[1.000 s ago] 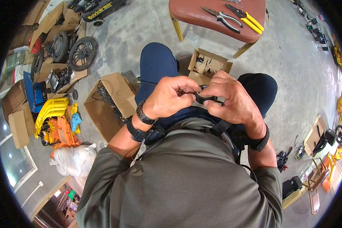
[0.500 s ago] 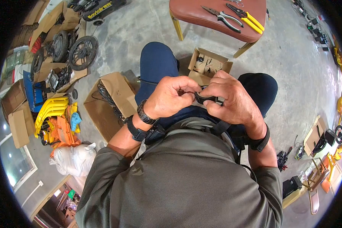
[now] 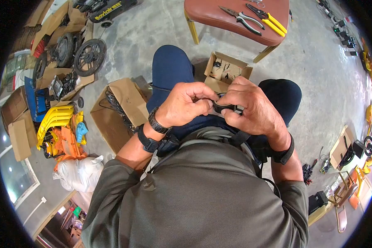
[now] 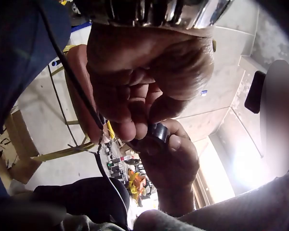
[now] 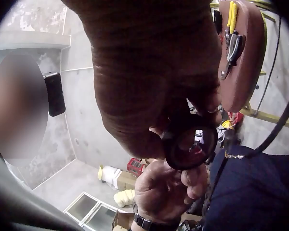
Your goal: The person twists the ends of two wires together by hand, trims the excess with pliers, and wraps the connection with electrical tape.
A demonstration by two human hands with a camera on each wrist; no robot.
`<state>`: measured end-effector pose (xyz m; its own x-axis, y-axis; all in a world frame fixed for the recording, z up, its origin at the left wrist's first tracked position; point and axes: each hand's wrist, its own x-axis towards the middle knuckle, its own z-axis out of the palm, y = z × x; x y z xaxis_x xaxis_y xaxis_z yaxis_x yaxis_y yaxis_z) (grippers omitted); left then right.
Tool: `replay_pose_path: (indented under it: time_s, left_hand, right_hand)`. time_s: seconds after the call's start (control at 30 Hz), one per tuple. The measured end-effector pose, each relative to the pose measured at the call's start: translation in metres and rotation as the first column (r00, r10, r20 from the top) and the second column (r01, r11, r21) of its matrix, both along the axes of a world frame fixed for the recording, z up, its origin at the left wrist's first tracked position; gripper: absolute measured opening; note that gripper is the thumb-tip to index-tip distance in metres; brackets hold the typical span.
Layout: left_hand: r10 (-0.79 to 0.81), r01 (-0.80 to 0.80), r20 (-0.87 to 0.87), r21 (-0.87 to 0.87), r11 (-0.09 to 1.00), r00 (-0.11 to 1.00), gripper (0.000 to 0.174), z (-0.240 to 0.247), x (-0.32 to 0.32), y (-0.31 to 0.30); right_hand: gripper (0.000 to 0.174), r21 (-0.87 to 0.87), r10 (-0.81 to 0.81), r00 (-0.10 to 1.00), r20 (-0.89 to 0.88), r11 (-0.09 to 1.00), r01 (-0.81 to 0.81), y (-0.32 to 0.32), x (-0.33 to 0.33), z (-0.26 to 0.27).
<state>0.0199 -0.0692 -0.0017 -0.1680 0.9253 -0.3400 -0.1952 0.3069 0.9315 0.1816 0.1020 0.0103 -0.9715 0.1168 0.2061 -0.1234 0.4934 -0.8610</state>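
Observation:
A roll of black tape [image 3: 224, 106] sits between my two hands above my lap. My right hand [image 3: 252, 108] grips it with curled fingers; in the right wrist view the roll [image 5: 190, 144] shows as a black ring under the thumb. My left hand [image 3: 185, 104] is curled beside it and pinches at the roll's edge [image 4: 156, 134]. A thin black wire [image 4: 82, 103] runs down past the left hand's fingers. Whether the wire is pinched too, I cannot tell.
A brown stool [image 3: 219, 16] ahead carries pliers [image 3: 242, 18] and yellow-handled cutters [image 3: 268, 18]. A small open carton [image 3: 226, 70] of parts lies between my knees, a larger carton [image 3: 120, 109] at left. Wheels [image 3: 89, 56], yellow and orange plastic parts [image 3: 60, 128] clutter the far left floor.

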Motion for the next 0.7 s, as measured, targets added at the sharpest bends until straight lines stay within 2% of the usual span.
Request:
replay_pose_path:
  time_s: [0.1,0.4,0.7]
  left_hand:
    - [0.006,-0.006,0.023,0.026,1.000,1.000,0.020,-0.003,0.000,0.000]
    - [0.039,-0.039,-0.006,-0.018,0.999,0.999,0.023,-0.010,0.001,0.003]
    - [0.041,-0.041,-0.009,0.006,0.999,0.999,0.028,-0.010,-0.002,0.003]
  right_hand:
    - [0.015,0.014,-0.023,1.000,-0.006,1.000,0.023,-0.001,-0.001,0.003]
    - [0.015,0.130,-0.043,0.999,-0.010,0.991,0.044,-0.006,-0.007,0.002]
    - [0.018,0.065,-0.045,0.997,0.057,0.997,0.042,0.001,-0.005,0.004]
